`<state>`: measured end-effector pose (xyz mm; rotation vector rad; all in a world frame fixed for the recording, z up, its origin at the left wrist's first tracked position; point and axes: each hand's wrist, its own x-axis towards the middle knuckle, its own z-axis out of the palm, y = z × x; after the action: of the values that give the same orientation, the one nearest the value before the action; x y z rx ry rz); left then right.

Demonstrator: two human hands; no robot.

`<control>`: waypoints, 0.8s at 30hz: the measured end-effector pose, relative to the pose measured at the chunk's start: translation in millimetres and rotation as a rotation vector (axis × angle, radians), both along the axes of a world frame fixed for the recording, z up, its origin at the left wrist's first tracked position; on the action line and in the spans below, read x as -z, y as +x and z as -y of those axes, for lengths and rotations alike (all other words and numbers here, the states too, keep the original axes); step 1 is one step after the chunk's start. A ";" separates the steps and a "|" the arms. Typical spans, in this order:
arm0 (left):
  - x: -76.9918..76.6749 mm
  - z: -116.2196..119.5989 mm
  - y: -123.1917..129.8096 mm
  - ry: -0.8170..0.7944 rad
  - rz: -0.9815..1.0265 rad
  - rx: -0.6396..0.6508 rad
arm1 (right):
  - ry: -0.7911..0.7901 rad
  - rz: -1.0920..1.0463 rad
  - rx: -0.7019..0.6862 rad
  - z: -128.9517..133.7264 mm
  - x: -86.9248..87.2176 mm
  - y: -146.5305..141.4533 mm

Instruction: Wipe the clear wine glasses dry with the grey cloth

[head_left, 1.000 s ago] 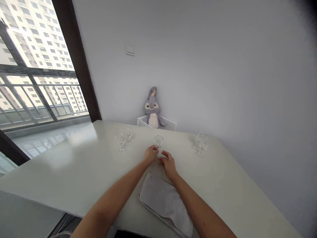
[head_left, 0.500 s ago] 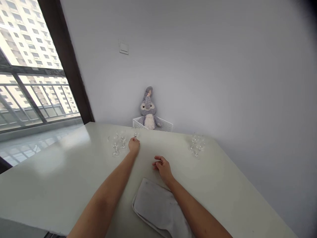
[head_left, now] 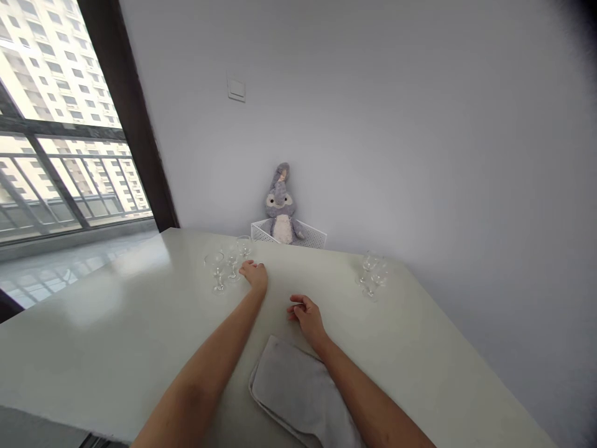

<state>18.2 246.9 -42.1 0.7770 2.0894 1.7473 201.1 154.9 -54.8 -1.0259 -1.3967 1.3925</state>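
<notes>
Here's the stemmed glass (head_left: 244, 244) at the back left of the surface (head_left: 420, 361), bowl up, its lower part hidden by the left hand (head_left: 254, 274)! Whether those fingers pinch the stem or merely rest beside it, I cannot tell. Close by, just to the left, stand two more glasses, a middle one (head_left: 232, 260) and an outer one (head_left: 216, 272), and there's the danger: a sideways brush of the knuckles could knock clear rims together, chip one, or topple a tall stem. The right hand (head_left: 308, 318) hangs nearer the body, fingers loosely curled and apart, holding nothing. Beneath its forearm lies a folded grey cloth (head_left: 293, 386); a dragging sleeveless arm might rumple it. Off right, more glasses (head_left: 372, 274) cluster, well apart from both hands.
</notes>
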 end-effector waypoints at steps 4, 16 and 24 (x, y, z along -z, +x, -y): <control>0.2 -4.4 2.5 -0.014 0.000 0.064 | -0.010 -0.004 0.005 0.1 -1.3 -0.2; 8.3 -9.2 -28.3 -0.064 0.055 0.000 | 0.008 -0.020 -0.007 0.7 -1.6 0.0; 5.7 -5.6 -33.7 -0.090 0.025 0.000 | -0.004 -0.083 0.002 -0.2 0.0 0.0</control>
<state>-15.5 252.4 -47.8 0.7256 2.1351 1.6413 201.0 155.1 -54.8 -0.9606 -1.3324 1.4207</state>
